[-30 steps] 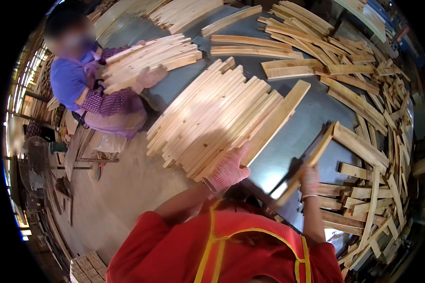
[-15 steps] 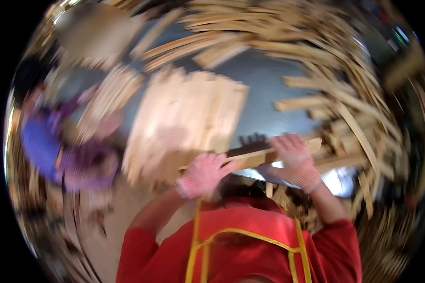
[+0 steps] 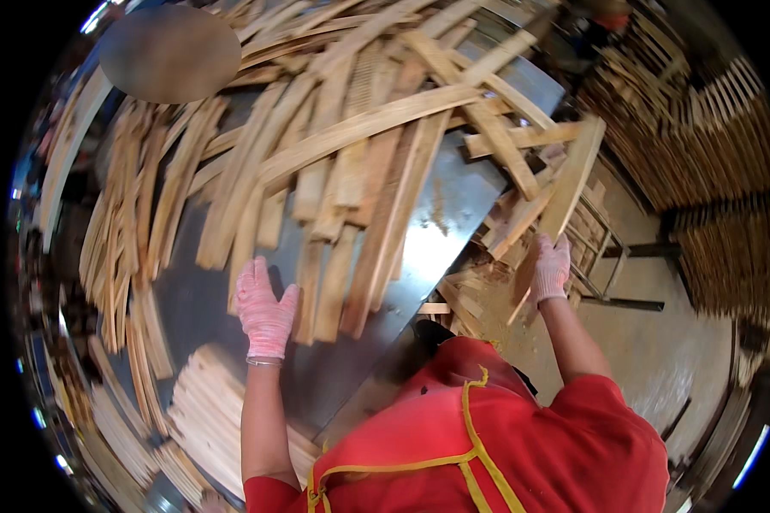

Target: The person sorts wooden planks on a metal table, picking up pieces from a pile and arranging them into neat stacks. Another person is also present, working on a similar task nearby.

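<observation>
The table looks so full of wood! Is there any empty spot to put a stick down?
Yes. Bare metal table shows right of the loose slat pile, up to the table's edge. Another bare patch lies left of the left hand, above the neat stack. The middle and top are crowded. The right hand holds a slat off the table.

Left hand in a pink knit glove lay flat on the grey metal table, loose wooden slats heaped at 12 o'clock, right hand gripped a long slat at 3 o'clock, stacked slats at 7 o'clock.
</observation>
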### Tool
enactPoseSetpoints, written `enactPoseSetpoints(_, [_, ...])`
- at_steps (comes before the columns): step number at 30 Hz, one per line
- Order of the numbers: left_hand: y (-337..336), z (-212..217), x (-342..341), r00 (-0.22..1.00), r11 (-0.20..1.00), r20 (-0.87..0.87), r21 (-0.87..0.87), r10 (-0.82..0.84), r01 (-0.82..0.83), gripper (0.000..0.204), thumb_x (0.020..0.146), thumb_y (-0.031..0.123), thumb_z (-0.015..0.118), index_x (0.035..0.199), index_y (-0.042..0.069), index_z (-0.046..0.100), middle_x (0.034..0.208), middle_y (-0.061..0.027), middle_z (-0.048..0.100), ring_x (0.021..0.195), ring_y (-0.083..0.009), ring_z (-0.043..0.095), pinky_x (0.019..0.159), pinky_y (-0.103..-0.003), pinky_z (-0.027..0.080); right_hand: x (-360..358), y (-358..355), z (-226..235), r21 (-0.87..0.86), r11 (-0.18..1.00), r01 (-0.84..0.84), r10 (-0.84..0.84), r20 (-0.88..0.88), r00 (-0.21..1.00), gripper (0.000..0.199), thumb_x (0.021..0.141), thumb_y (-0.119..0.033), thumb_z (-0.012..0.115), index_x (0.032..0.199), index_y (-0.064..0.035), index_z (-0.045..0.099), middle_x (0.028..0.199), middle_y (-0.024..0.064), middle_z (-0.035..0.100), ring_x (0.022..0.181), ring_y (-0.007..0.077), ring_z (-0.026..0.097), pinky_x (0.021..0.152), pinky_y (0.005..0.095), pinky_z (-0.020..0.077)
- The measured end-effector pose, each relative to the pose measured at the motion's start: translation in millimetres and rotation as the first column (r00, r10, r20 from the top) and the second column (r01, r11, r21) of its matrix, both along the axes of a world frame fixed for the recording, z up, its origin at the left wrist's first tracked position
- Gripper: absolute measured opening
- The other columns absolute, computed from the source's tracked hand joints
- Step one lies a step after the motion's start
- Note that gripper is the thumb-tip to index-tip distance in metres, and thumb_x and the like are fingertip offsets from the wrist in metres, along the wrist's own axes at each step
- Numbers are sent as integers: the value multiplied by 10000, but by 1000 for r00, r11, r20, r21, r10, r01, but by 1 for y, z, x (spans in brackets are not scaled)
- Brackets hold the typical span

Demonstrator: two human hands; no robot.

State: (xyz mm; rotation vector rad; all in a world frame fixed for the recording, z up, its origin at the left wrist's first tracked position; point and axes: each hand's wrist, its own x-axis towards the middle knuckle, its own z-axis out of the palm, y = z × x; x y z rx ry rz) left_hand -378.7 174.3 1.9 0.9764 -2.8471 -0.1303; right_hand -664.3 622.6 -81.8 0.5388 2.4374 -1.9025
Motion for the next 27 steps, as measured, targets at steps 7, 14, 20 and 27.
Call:
enactPoseSetpoints(7, [-39,22,-172,982,978,-144,-186,-120,92,842,783,330,842,1508,44,525,1516,-228,544,1428,-434,476,1216,-538,345,-124,154,-183,803,307,-511,178,479,859,205,999,-111,570,1182,-35,621,1010,145,669,885,329,663,779,444,537])
enactPoseSetpoints(14, [-111,10,-172,989,977,29,160,-147,140,985,773,438,836,1571,15,446,1505,-273,558,1390,-408,540,1183,-438,422,-127,-1,-101,396,659,-639,409,525,747,590,949,-145,698,1484,31,521,1292,197,702,1168,375,668,1007,425,517])
enactPoseSetpoints(20, [-10,16,-79,997,769,8,637,73,-62,679,871,468,739,1372,23,630,1133,-231,737,1108,-353,717,954,-433,568,-58,-78,38,-670,134,-730,940,319,-120,660,937,-313,825,1454,21,586,1088,112,717,873,187,706,770,334,609])
enactPoseSetpoints(27, [132,22,132,838,186,-20,978,545,-98,619,922,334,753,1443,35,603,1236,-112,727,1164,-199,676,1044,-366,521,80,-279,106,-629,-136,-766,967,84,-241,997,932,-494,784,1634,27,305,1425,128,586,1292,226,576,1071,379,493])
